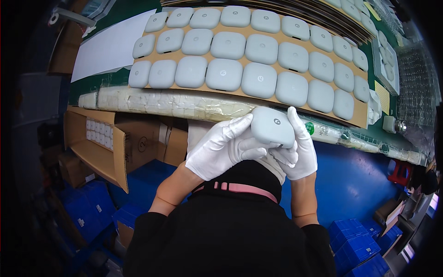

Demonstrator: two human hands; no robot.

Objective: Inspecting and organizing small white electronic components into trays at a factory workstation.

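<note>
Just right of centre frame, the left fingers (239,126) and right fingers (300,127), parted around its sides, grasp a grey device (271,128), below cardboard (361,114) bearing similar devices (224,75)

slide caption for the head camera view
Gloved left hand and right hand hold a rounded grey case before rows of similar cases on a cardboard sheet.

The held case (273,127) looks smooth, matt plastic, the gloves (213,148) matt cloth. Glossy clear tape (230,109) wraps the near edge of the table (115,79); behind it lie dull cardboard (360,113) and smooth paper (108,51).
</note>
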